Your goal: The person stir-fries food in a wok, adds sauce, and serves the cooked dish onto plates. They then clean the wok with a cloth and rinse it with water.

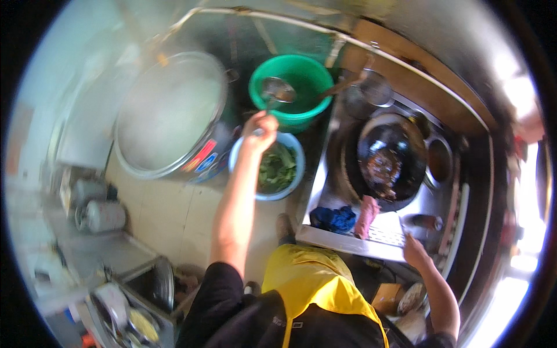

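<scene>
My left hand [260, 130] grips the handle of a metal ladle [278, 90], whose bowl hangs over the mouth of a green plastic bucket [292, 116]. Below that hand stands a light-blue basin [300, 167] holding leafy greens [276, 169], partly hidden by my forearm. At the front edge of a steel stove [348, 243] is my right hand [415, 251]; whether its fingers close on the edge is unclear. A black wok [391, 135] with dark, glossy contents sits on the stove. A pink cloth [367, 215] lies against its near rim.
A large steaming pot [172, 115] stands at left. On the stove are a dark-blue cloth [333, 218], a dark can-like container [424, 222], a round container [439, 158] and a strainer [376, 89]. A gas cylinder [104, 216] and a sink [143, 280] are at lower left.
</scene>
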A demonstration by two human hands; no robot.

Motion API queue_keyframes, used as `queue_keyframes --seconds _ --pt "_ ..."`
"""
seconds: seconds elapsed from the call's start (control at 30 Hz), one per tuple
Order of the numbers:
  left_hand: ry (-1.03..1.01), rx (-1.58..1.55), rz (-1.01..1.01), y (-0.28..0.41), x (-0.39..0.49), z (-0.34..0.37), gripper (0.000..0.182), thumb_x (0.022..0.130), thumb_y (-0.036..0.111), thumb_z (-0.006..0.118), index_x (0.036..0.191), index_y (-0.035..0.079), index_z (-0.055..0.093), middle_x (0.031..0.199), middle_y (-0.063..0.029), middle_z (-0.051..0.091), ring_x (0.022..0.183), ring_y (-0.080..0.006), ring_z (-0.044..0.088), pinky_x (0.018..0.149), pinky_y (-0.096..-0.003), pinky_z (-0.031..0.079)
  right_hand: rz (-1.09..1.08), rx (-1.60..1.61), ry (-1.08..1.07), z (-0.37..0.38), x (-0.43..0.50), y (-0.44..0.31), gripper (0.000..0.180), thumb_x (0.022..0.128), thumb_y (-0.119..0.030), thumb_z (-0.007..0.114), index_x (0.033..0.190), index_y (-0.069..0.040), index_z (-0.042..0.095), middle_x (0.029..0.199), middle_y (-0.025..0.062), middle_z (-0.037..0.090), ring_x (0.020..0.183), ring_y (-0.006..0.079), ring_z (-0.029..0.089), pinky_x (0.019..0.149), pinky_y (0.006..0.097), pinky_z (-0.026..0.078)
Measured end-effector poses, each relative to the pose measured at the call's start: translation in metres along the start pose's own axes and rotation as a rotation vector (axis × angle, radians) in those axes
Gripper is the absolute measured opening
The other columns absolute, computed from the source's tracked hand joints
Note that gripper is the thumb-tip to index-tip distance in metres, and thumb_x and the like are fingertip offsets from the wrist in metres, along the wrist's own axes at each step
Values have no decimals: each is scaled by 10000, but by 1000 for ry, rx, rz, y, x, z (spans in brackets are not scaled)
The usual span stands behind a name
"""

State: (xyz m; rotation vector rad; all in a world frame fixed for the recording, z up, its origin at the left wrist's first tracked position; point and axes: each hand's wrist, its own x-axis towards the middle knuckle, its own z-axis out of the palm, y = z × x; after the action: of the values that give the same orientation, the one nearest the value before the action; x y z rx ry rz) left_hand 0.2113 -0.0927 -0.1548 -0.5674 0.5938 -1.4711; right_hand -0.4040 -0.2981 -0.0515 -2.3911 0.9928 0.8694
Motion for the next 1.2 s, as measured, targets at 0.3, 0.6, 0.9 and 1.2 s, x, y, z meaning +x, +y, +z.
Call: queue_keyframes --seconds 0.3,0.6,0.9,1.2 --pt "256 1031 589 -108 4 -106 332 1012 306 554 1092 -2 648 877 -90 739 854 -242 726 900 -407 592 244 -776 278 -87 144 135 528 999 -175 496 1488 -39 351 953 136 737 880 296 740 727 418 612" --pt "670 1303 7 -285 68 -279 289 853 328 795 858 58 693 693 -55 656 592 -141 626 550 -279 532 -101 -1309 812 -202 262 119 389 991 -247 549 1365 -157 494 976 61 656 775 212 706 625 369 590" --pt "598 1204 84 -298 63 -261 151 829 179 741 787 54 668 670 -70 611 554 -153 572 509 -339 499 393 -769 239 -110 131 191 732 965 -175 590 1583 -60 216 1386 290 515 1184 347 626 831 436 601" --pt "568 1004 -72 -293 66 -267 136 911 152 672 976 126 556 705 22 540 525 -74 506 451 -236 420 201 -497 94 -70 34 78 573 932 -113 568 1398 113 323 1033 248 692 951 375 710 802 478 575"
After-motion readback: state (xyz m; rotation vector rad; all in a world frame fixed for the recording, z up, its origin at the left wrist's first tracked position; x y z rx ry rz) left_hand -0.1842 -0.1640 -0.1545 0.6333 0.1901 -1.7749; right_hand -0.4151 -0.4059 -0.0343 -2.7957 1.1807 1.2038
